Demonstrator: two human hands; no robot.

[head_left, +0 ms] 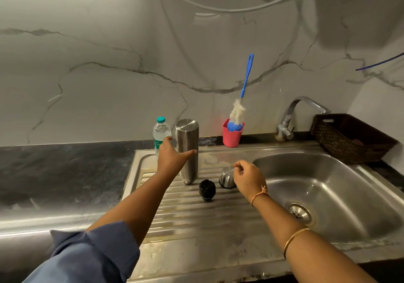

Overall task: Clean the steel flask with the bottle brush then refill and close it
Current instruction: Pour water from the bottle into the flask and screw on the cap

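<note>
Standing upside down on the ribbed drainboard (196, 215) was the steel flask (187, 149), base up and mouth down against the metal. The left hand (172, 158) was spread wide, thumb out across the front of the flask and fingers reaching behind its left side, so it sat right at the body, but I honestly couldn't tell if it was touching or gripping yet. Just behind that hand stood a small plastic water bottle (161, 133) with a teal cap, right beside the flask. The right hand (249, 179) was loosely curled, fingertips pinched near the top of the steel cup lid (226, 177), which sat upside down on the drainboard; whether it actually had hold of it, can't say. The black stopper (207, 189) lay just left of that lid, apart from both hands. Back against the marble wall, the bottle brush (242, 95) with its blue handle stood tilted in a pink cup (232, 137), nobody touching it. The sink basin (349, 186) was to the right, with the tap (294, 116) behind it and a dark woven basket (349, 138) at the far corner.
</note>
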